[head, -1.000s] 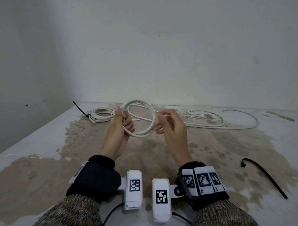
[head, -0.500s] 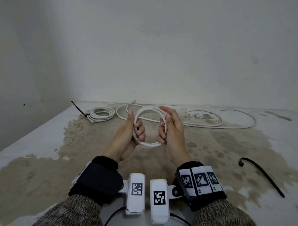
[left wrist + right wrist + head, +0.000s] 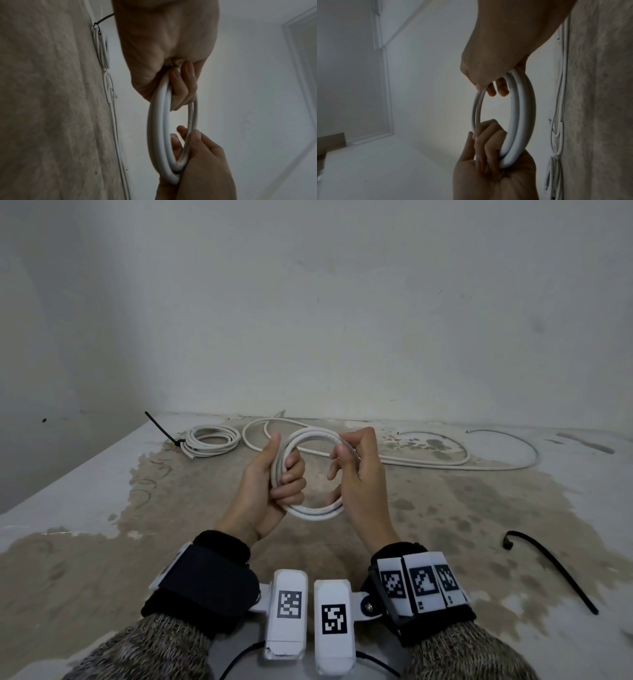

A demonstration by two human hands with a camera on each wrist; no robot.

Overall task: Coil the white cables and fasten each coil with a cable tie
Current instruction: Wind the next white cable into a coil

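Observation:
I hold a white cable coil [image 3: 310, 510] [image 3: 160, 135] [image 3: 517, 108] upright above the table, between both hands. My left hand [image 3: 274, 477] [image 3: 171, 75] grips its left side with the fingers curled through the ring. My right hand [image 3: 352, 463] [image 3: 488, 83] holds the right side, thumb and fingers pinching the top strand. A tied coil [image 3: 210, 440] with a black cable tie [image 3: 161, 428] lies at the back left. Loose white cables [image 3: 445, 462] stretch along the back. A loose black cable tie [image 3: 555, 570] lies at the right.
The table [image 3: 85, 484] is white with a large worn brown patch [image 3: 462, 508]. A grey wall [image 3: 308, 302] rises right behind the cables. The table's left edge runs diagonally from the back left corner toward me.
The coil has been wound tighter and drawn nearer to me. My right hand shifted from the loose strand to the coil's right side.

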